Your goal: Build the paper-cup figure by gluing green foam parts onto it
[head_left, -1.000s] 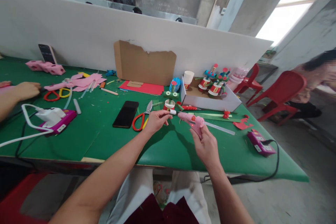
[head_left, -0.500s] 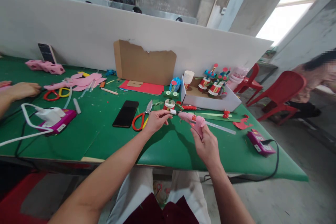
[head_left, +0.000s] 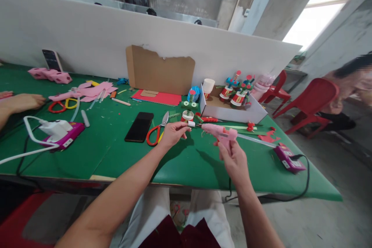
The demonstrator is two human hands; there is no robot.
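My left hand (head_left: pixel 173 136) pinches a small white cylinder (head_left: pixel 191 123) with its fingertips. A pink hot glue gun (head_left: pixel 218 130) is gripped in my right hand (head_left: pixel 236 159), its nozzle close to the cylinder's right end; whether they touch I cannot tell. The clear glue stick (head_left: pixel 257 140) juts from the back of the gun. Just behind my left hand stands a paper-cup figure (head_left: pixel 190 105) with a green head, round white eyes and springy green arms, its lower part hidden. Scissors (head_left: pixel 157 131) with red and yellow handles lie left of that hand.
A black phone (head_left: pixel 139 126) lies left of the scissors. Behind, a white box (head_left: pixel 241 113) holds similar figures. Purple power strips (head_left: pixel 290 158) sit at right and left. A co-worker's hand (head_left: pixel 26 102) rests at far left, near pink paper scraps (head_left: pixel 97 90). Red chairs (head_left: pixel 312 102) stand right.
My right hand has moved the glue gun slightly right and turned it so its side shows more; its nozzle has drawn a little back from the cylinder. My left hand stays put.
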